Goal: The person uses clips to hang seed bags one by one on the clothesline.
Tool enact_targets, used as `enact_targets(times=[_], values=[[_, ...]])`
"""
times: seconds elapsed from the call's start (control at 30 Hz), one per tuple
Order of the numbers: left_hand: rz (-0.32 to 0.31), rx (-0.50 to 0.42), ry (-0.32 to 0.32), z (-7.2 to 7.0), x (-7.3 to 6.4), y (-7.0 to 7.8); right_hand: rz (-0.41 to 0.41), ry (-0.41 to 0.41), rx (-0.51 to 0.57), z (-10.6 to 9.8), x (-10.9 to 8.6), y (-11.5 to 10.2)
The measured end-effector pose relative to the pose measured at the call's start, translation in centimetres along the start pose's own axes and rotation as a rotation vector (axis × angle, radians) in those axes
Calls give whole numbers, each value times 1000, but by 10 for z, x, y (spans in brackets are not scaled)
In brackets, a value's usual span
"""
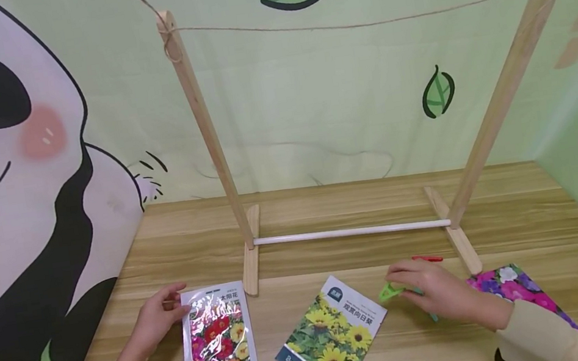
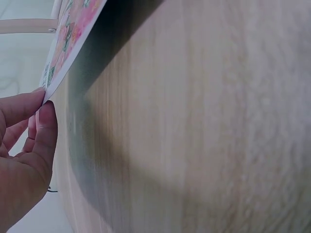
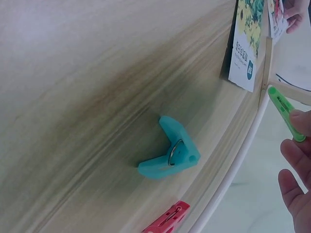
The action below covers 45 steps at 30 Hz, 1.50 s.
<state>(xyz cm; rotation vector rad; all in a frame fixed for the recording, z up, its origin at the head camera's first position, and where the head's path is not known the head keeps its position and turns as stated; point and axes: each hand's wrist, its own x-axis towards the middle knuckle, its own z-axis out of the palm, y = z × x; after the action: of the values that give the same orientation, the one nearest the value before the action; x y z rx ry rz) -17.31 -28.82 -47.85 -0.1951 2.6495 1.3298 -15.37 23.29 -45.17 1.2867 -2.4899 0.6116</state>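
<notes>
Base: Packet and fingers, what have you got?

Operator: Watching remotely. Red-flowered packet (image 1: pixel 217 341) lower left in the head view; left wrist view shows its edge tipped off the tabletop (image 1: pixel 348 206), shadow beneath. Left hand (image 1: pixel 154 323) pinches its upper-left corner, thumb against finger. Right hand (image 1: pixel 440 289), right of centre, pinches a green clip (image 3: pixel 283 110) between thumb and finger; the other fingers are loosely bent.

Base: How would you work this step?

Operator: Judgement: a packet-and-clip pick-up. I'd pinch only the pale margin, lift by the corner and not drag; glossy film probably creases. On the clip I'd set thumb and finger at the handle ends for leverage. Can't tell whether its mouth is open. I'd mind my right wrist: blue clip (image 3: pixel 188 155) and red clip (image 3: pixel 167 219) lie close.

Base: Any writing?

Operator: Held packet: 太阳花 at top, "Beishu" at foot. Sunflower packet (image 1: pixel 333 337), lower centre: 观赏向日葵, "Beishu" on the dark band. Badge and fine print too small for me. Pink-and-purple packet (image 1: pixel 520 287), lower right, partly behind the sleeve (image 1: pixel 540 330): I read nothing there.
</notes>
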Motion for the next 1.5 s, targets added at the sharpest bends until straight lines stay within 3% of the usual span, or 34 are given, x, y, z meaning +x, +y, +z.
enact_targets(times=[0.3, 0.57, 0.93, 1.5], values=[[6, -12, 28, -1, -1, 0, -27, 28, -31, -1, 4, 1], [5, -42, 61, 0, -1, 1, -114, 127, -48, -1, 9, 5], [39, -80, 86, -3, -5, 4, -113, 139, -53, -6, 16, 5], [-5, -162, 54, -8, -7, 15, -120, 153, -43, -16, 28, 4]])
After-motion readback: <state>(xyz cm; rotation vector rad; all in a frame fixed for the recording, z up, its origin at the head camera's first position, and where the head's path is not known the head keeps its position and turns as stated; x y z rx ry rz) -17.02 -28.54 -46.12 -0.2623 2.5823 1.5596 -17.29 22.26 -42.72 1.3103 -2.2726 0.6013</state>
